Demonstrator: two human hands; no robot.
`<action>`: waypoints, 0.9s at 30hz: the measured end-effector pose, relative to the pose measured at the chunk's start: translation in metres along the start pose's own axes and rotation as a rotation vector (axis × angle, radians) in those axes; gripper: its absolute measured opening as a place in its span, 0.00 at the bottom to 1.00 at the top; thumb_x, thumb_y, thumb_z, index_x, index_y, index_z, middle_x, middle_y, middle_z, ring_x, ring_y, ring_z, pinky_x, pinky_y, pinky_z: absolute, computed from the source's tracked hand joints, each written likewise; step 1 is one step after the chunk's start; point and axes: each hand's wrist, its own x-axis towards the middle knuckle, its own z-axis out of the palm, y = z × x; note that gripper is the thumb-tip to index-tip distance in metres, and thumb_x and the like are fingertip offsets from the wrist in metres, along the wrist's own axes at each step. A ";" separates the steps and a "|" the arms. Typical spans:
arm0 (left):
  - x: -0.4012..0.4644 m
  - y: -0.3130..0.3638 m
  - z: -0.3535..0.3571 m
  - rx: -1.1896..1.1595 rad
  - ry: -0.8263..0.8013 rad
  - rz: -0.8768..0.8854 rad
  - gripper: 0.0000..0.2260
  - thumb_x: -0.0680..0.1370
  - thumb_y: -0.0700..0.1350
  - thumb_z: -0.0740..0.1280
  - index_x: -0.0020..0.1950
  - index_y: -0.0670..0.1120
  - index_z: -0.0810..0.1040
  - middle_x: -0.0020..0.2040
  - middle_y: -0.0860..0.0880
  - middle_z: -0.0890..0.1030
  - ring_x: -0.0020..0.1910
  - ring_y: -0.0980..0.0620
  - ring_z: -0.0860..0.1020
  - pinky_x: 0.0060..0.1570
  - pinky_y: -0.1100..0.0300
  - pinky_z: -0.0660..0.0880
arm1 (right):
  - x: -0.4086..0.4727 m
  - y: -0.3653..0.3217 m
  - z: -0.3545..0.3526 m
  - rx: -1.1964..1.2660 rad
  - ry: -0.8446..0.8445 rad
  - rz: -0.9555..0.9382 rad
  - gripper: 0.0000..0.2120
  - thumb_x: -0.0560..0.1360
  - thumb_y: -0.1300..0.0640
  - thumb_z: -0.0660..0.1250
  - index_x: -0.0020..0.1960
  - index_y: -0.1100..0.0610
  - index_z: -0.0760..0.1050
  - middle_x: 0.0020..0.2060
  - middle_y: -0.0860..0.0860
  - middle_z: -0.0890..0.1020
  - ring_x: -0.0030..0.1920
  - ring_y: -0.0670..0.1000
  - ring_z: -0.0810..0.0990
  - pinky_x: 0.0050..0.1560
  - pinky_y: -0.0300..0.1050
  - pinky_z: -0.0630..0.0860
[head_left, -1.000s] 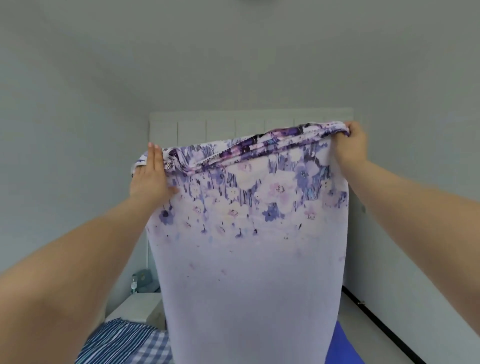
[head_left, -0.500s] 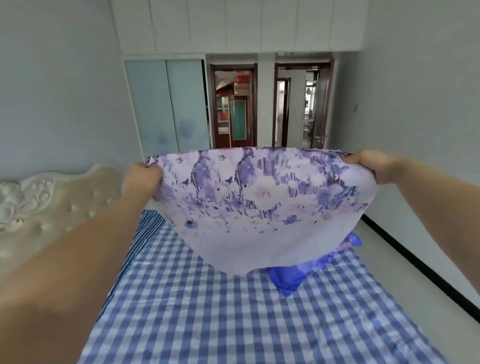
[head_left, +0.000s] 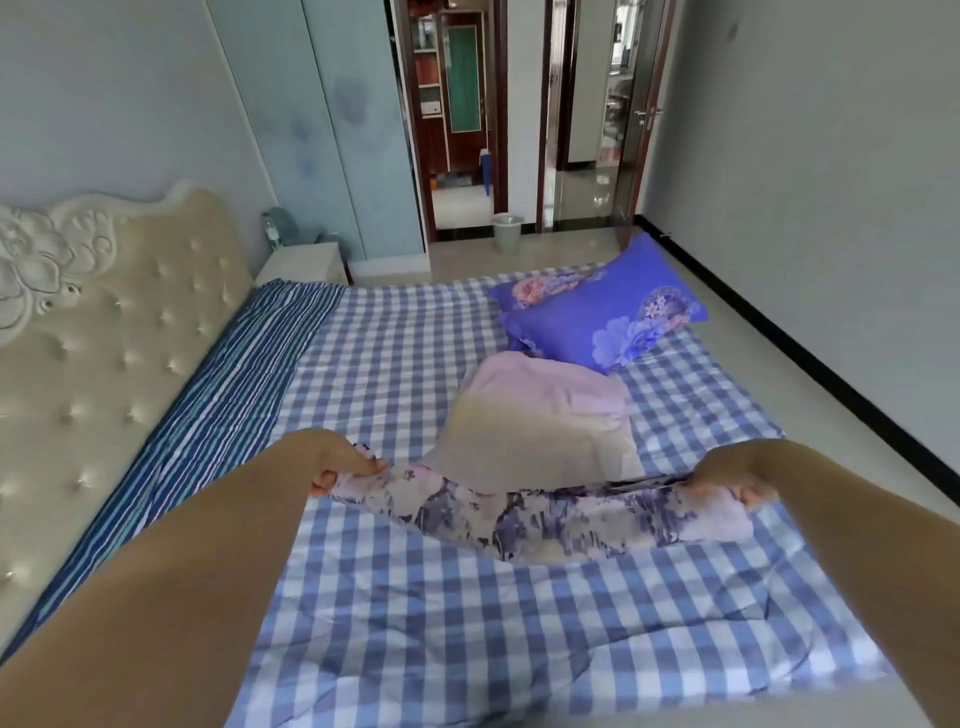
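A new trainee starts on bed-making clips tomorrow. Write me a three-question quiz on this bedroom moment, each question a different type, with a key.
1. True or false: the left hand and the right hand each hold an end of the floral cloth.
2. What lies on the checked bed cover beyond the cloth? A) a laptop B) a blue flowered pillow C) a stack of books
3. In a few words: name the round container standing on the floor.
Key: 1 true; 2 B; 3 a small pale bin.
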 end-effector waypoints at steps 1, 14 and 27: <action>-0.006 -0.007 0.014 0.007 0.004 -0.007 0.22 0.72 0.63 0.69 0.53 0.46 0.75 0.25 0.50 0.61 0.25 0.54 0.58 0.29 0.62 0.62 | 0.003 0.015 0.013 -0.030 0.012 -0.004 0.24 0.60 0.45 0.72 0.49 0.60 0.75 0.40 0.54 0.72 0.39 0.51 0.67 0.38 0.43 0.63; -0.120 -0.145 0.216 0.497 -0.045 -0.107 0.24 0.79 0.54 0.63 0.69 0.41 0.67 0.41 0.48 0.72 0.32 0.55 0.73 0.26 0.65 0.71 | -0.084 0.165 0.207 0.095 -0.364 0.206 0.57 0.65 0.44 0.76 0.77 0.59 0.40 0.76 0.62 0.48 0.75 0.66 0.50 0.66 0.68 0.62; -0.102 -0.168 0.248 -0.119 0.088 -0.096 0.16 0.79 0.54 0.63 0.54 0.40 0.74 0.23 0.47 0.68 0.18 0.52 0.64 0.24 0.65 0.63 | -0.099 0.188 0.233 -0.248 0.097 -0.095 0.17 0.80 0.45 0.58 0.39 0.56 0.70 0.33 0.50 0.71 0.31 0.48 0.68 0.31 0.38 0.63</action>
